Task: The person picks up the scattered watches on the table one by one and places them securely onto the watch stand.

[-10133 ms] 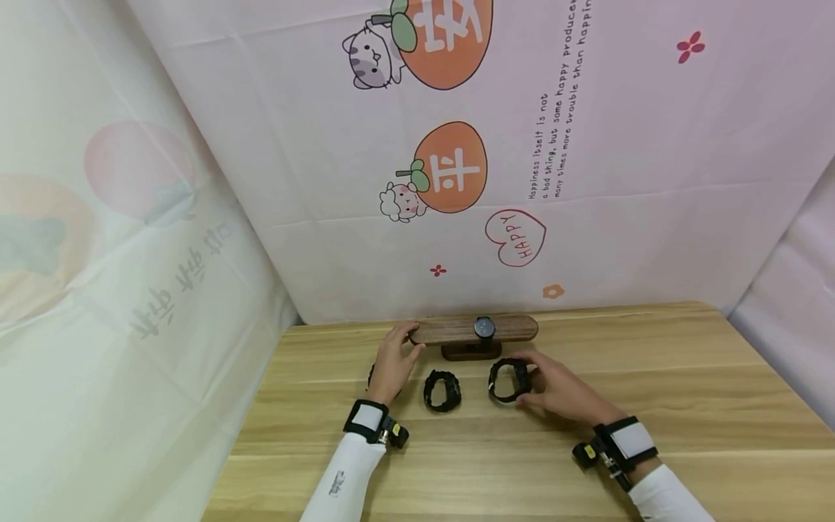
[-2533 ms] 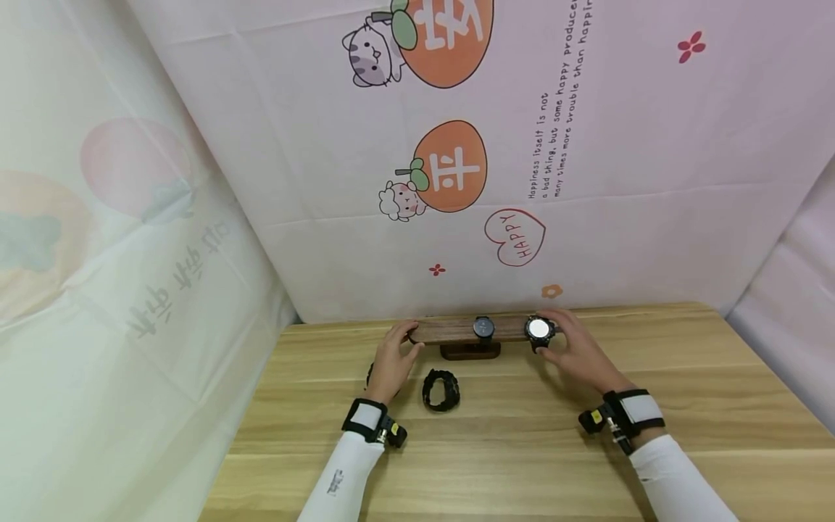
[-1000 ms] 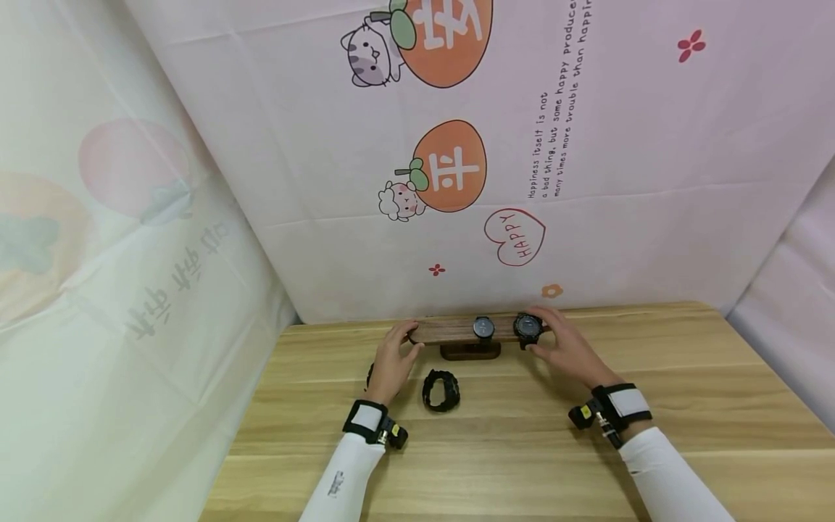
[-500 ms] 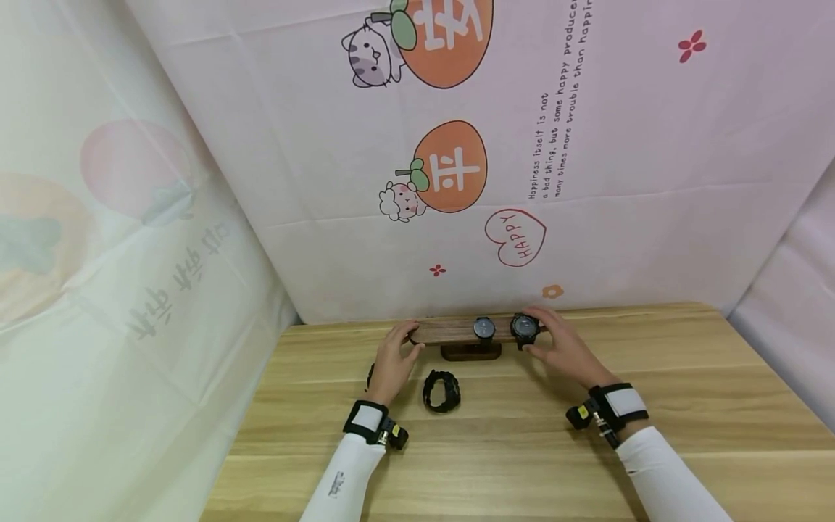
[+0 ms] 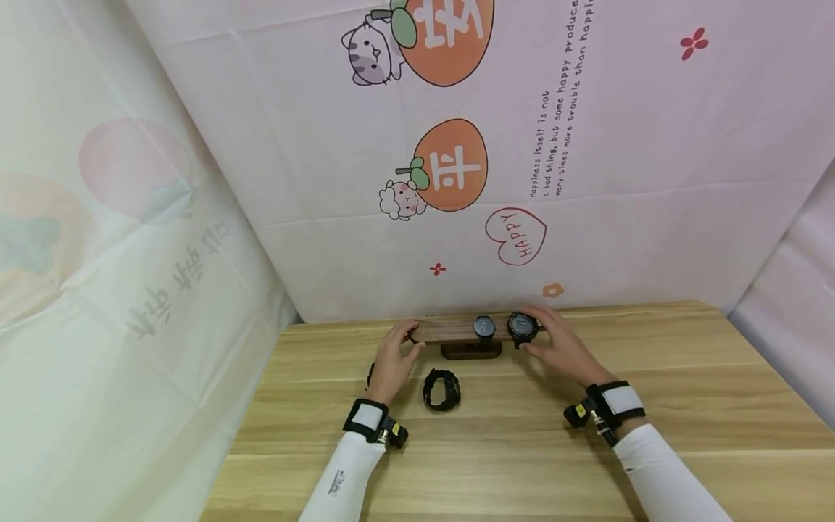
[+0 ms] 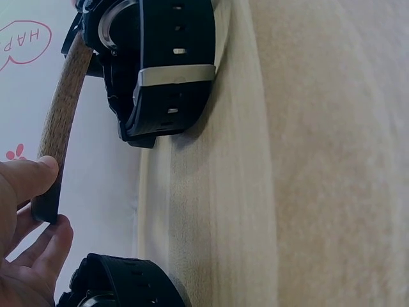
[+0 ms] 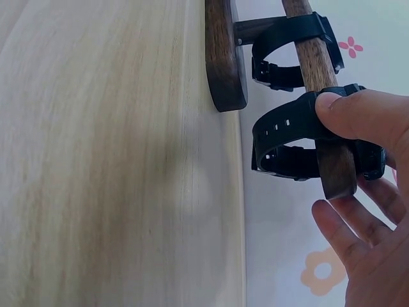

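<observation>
A dark wooden watch stand holds up a horizontal bar (image 5: 446, 330) on a short base (image 5: 479, 354). My left hand (image 5: 390, 368) grips the bar's left end, thumb on the near side and fingers beyond it. Toward the right end, my right hand (image 5: 562, 354) pinches a chunky black digital watch (image 5: 522, 324). In the right wrist view its strap (image 7: 281, 133) loops around the bar, with the thumb on the watch's edge. A smaller round-faced black watch (image 5: 484, 327) hangs on the bar just left of it.
A black watch (image 5: 441, 390) stands on its side on the wooden table (image 5: 496, 464), in front of the stand. Another black watch (image 6: 121, 281) is mostly hidden behind my left hand in the head view. A printed cloth (image 5: 326, 261) rises behind the table.
My right hand picked up the digital watch from the table, brought it onto the bar's right end and slid it left toward the round-faced watch. My left hand has stayed on the bar.
</observation>
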The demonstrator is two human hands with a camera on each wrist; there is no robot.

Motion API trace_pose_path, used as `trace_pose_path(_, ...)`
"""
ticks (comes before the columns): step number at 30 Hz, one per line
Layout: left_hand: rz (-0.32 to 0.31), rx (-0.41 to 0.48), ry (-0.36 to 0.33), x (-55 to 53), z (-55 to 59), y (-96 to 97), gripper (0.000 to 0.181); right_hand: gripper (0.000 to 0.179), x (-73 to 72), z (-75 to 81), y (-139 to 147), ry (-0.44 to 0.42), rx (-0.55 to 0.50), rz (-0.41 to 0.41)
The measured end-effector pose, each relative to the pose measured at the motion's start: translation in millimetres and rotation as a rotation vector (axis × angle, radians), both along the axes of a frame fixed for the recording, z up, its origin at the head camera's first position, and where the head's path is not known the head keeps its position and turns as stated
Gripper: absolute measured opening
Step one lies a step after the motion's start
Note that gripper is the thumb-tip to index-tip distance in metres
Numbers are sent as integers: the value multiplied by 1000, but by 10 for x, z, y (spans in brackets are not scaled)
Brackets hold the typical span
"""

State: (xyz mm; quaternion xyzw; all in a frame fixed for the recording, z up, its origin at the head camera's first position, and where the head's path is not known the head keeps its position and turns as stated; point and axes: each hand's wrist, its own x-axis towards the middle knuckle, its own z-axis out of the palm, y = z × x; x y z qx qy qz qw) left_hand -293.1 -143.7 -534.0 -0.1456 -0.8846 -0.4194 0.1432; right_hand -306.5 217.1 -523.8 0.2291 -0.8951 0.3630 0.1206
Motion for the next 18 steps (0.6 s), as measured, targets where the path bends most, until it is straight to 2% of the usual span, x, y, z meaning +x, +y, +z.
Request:
trace_pose_path(6, -2, -4, 9, -7, -1, -3, 50, 74, -2, 11, -16, -46, 16, -12)
trace_pose_path(18, 5, -11, 2, -20, -21, -7, 50, 74, -15, 24, -73, -46, 39, -5)
